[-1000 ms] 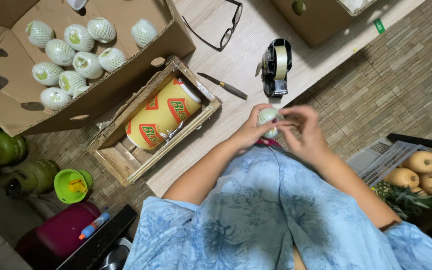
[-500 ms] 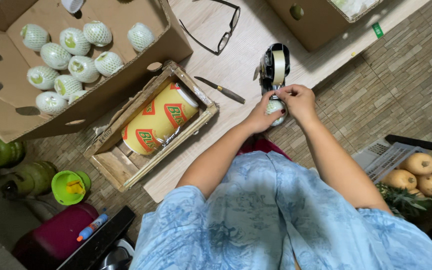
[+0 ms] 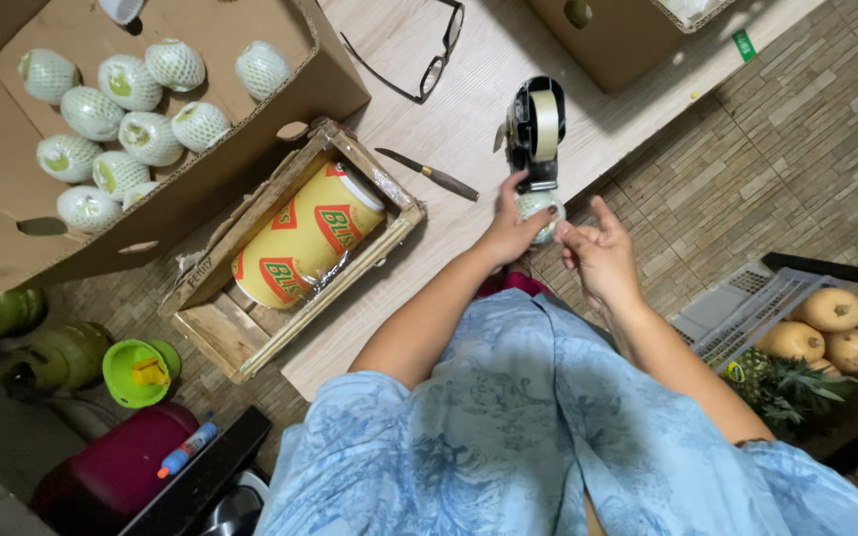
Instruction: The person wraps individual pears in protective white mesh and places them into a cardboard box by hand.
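Your left hand (image 3: 510,230) grips the netted fruit (image 3: 538,206) just below the tape dispenser (image 3: 536,129) on the counter (image 3: 429,119); your right hand (image 3: 596,253), fingers loosely spread and holding nothing, sits beside it.

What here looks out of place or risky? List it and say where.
A bare knife lies loose on the wooden table, near the left hand holding a net-wrapped fruit against the tape dispenser. Eyeglasses lie open beside the cardboard box. Nothing looks spilled or broken.
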